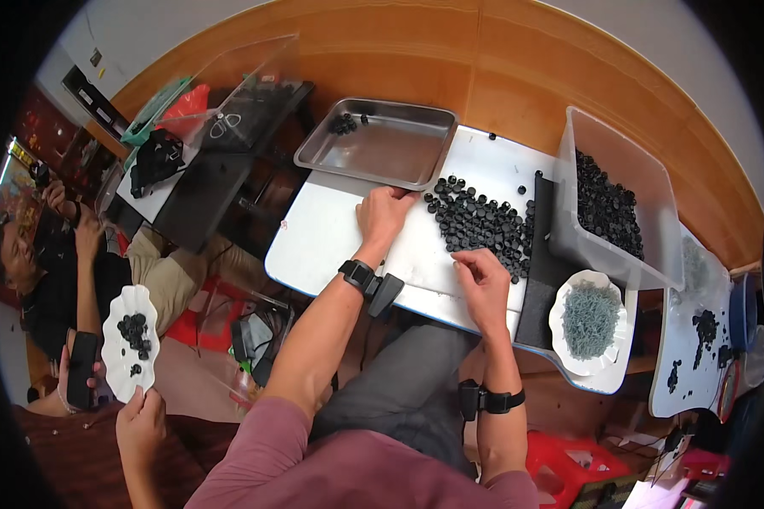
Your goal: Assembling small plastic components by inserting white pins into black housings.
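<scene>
My left hand rests on the white table at the near edge of a shallow metal tray. Its fingers are curled together against the rim, and whatever they hold is hidden. Several small round black caps lie in the tray's far left corner. Beside a wide pile of similar black caps, my right hand is raised with thumb and fingers drawn in. I cannot make out anything in that pinch.
At the right stand a clear plastic bin of black parts and a white scalloped dish of grey-green slender pieces. At left, another person's hand holds a white plate with black parts. Someone else sits beyond, near a dark table.
</scene>
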Motion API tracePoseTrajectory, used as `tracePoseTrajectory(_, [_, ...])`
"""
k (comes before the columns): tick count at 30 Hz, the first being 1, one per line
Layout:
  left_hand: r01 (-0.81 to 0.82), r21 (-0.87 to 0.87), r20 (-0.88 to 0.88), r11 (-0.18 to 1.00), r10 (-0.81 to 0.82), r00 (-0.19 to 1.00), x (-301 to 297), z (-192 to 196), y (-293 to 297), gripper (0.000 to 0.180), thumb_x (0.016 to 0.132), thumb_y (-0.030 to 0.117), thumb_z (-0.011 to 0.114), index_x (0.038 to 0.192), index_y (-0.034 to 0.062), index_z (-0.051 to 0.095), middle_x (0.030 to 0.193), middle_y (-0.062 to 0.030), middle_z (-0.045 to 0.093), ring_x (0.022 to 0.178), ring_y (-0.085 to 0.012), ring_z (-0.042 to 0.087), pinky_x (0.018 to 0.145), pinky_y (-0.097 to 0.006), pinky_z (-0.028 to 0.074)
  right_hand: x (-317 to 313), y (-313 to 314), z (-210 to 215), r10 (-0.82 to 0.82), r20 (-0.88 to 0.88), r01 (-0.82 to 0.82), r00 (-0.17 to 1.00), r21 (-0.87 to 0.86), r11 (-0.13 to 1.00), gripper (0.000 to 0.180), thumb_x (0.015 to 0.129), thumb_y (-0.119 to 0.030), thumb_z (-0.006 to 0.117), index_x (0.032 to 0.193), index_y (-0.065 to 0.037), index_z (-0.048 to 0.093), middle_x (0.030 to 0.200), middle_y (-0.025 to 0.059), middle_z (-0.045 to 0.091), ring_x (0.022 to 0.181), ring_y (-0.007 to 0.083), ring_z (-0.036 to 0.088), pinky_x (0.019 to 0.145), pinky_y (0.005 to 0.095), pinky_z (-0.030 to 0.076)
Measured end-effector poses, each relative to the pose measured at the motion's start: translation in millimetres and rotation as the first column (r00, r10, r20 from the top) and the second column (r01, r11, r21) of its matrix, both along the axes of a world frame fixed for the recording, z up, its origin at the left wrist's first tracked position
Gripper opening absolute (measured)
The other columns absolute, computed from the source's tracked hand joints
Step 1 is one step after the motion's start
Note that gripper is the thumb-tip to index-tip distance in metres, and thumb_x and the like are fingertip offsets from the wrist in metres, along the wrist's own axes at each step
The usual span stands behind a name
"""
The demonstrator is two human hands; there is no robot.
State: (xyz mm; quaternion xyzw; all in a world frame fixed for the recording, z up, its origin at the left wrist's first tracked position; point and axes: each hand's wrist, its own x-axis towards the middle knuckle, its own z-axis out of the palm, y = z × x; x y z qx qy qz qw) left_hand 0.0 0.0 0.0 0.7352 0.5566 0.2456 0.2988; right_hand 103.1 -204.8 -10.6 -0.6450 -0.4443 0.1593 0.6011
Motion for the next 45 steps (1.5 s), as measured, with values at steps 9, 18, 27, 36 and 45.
tracePoseTrajectory(9, [0.086,-0.203,0.723,0.975,0.09,0.685,-72.9,24.0,-34.8,0.034,0.09,0.009,0.075,0.118,-0.0076,0.067,0.102,-0.0121,0.075,0.085,-0.0179,0.071,0.077,-0.028,0.056,-4.4,-4.3,3.5,-0.008,-0.006,0.008,1.0,-0.03,1.0,0.013,0.088,0.001,0.068,0.099,0.0,0.074,0.087,0.0066,0.067,0.07,0.0122,0.061,0.063,0.0255,0.048])
tracePoseTrajectory(18, [0.254,-0.451,0.89,0.856,0.411,0.196,-153.1,2.3,-73.4,0.041,0.095,-0.005,0.06,0.134,-0.0126,0.05,0.128,-0.0205,0.06,0.121,-0.0303,0.061,0.111,-0.037,0.047,0.3,0.0,-4.5,0.013,-0.043,-0.013,0.999,-0.001,1.0,0.013,0.09,0.004,0.064,0.099,0.002,0.073,0.085,0.0033,0.062,0.071,0.0076,0.056,0.064,0.0222,0.044])
tracePoseTrajectory(27, [0.41,-0.508,0.784,0.757,0.604,-0.142,-183.0,6.4,-91.2,0.04,0.105,0.01,0.05,0.137,-0.0141,0.043,0.142,-0.0277,0.049,0.135,-0.0354,0.05,0.12,-0.041,0.04,0.7,-0.7,-21.4,0.034,-0.066,-0.036,0.997,-0.034,0.999,0.013,0.091,0.004,0.064,0.1,0.002,0.072,0.09,0.002,0.064,0.076,0.0064,0.056,0.067,0.021,0.045])
tracePoseTrajectory(36, [0.349,-0.538,0.829,0.768,0.557,0.05,-202.7,-26.2,-157.4,0.028,0.104,0.011,0.058,0.127,-0.0044,0.056,0.126,-0.0191,0.065,0.115,-0.0252,0.066,0.102,-0.03,0.054,13.5,-0.1,-28.3,0.098,-0.068,-0.099,0.993,-0.015,0.995,0.016,0.097,-0.001,0.062,0.109,0.003,0.071,0.095,0.0008,0.064,0.072,0.0048,0.054,0.064,0.0202,0.043])
tracePoseTrajectory(45, [0.219,-0.596,0.801,0.772,0.591,0.095,-225.9,-48.3,-162.5,0.031,0.102,0.004,0.058,0.131,-0.0056,0.053,0.131,-0.0178,0.061,0.123,-0.0255,0.061,0.11,-0.032,0.049,10.9,-0.5,-30.7,0.105,-0.047,-0.106,0.993,-0.013,0.994,0.016,0.098,0.001,0.062,0.11,0.005,0.071,0.097,0.0018,0.063,0.072,0.0048,0.053,0.065,0.0197,0.042])
